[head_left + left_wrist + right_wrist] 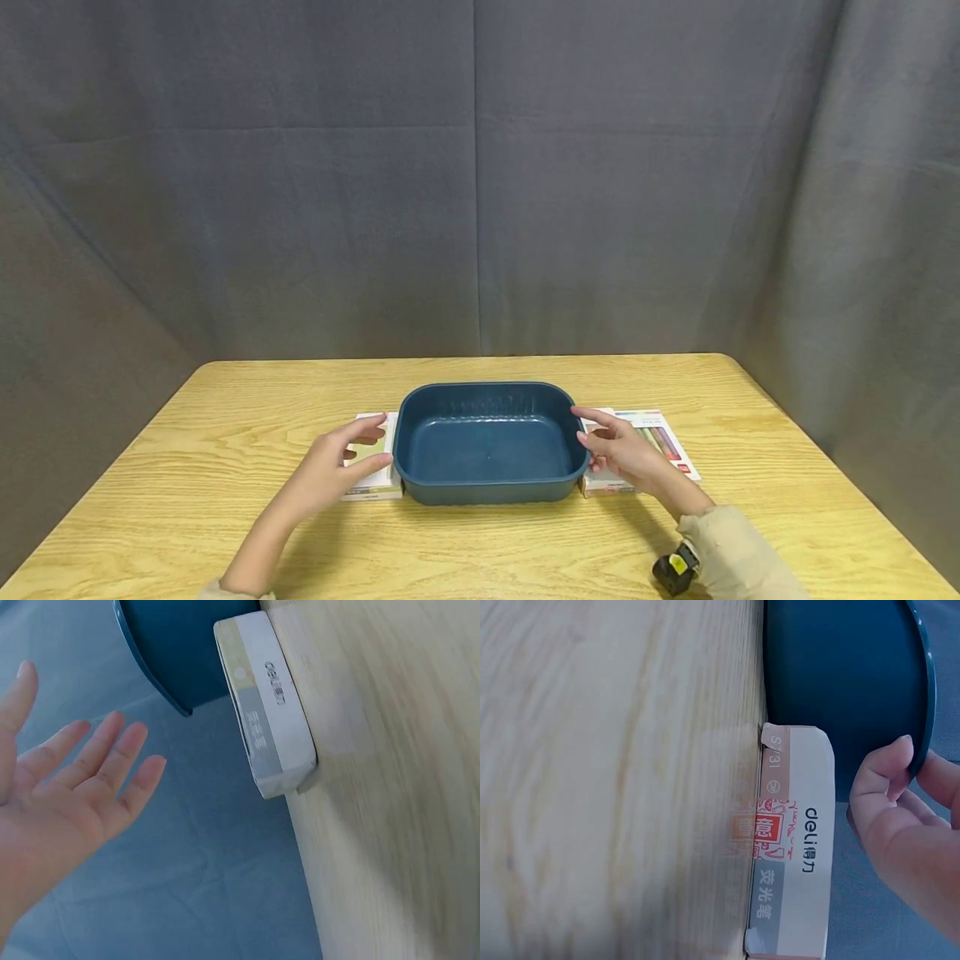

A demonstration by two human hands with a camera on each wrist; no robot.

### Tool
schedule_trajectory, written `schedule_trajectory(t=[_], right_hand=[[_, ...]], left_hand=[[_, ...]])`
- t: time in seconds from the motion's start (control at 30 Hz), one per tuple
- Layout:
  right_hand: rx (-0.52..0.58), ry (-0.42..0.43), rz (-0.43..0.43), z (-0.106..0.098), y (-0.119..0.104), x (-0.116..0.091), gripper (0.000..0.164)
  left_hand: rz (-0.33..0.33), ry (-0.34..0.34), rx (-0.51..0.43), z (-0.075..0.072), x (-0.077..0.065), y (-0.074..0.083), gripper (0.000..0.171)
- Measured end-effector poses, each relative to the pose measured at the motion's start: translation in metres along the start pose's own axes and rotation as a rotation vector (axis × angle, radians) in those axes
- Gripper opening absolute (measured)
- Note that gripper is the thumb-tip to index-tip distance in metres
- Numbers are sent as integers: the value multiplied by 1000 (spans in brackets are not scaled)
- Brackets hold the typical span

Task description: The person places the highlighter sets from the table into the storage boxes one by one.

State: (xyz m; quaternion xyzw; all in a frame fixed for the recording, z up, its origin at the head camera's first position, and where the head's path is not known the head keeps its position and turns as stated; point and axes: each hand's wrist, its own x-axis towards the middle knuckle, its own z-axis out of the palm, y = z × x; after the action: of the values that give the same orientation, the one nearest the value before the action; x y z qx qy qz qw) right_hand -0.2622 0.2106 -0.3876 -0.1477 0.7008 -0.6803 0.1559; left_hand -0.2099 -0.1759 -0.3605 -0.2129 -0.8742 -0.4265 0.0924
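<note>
A dark blue rectangular plastic basin [489,446] sits on the wooden table with nothing in it. At its right end my right hand [622,450] pinches the rim, thumb over the edge and fingers against the outer wall; the right wrist view has these fingers [889,772] close up. My left hand [330,467] is held off the left end, its fingers spread and relaxed, above a white box [375,483]. Its palm shows bare in the left wrist view. A deli highlighter box [799,840] lies beside the basin, below my right hand.
Further right, next to the highlighter box, lies another white pack [678,450] with coloured pens printed on it. The wooden table [187,467] reaches back to a grey curtain [480,183] behind and at both sides. A black wrist device [675,569] is on the right forearm.
</note>
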Motion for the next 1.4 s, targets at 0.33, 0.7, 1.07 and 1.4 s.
schedule_trajectory(t=[0.33, 0.7, 1.07, 1.4], right_hand=[[15, 2, 8, 0, 1, 2, 55], [67, -45, 23, -4, 2, 4, 61], [155, -105, 43, -9, 4, 7, 63], [219, -129, 43, -11, 8, 8, 65]], left_hand=[[-60, -47, -16, -12, 0, -9, 49], [-141, -101, 19, -19, -4, -18, 62], [-254, -177, 34, -17, -3, -23, 71], [-306, -209, -73, -17, -5, -29, 79]])
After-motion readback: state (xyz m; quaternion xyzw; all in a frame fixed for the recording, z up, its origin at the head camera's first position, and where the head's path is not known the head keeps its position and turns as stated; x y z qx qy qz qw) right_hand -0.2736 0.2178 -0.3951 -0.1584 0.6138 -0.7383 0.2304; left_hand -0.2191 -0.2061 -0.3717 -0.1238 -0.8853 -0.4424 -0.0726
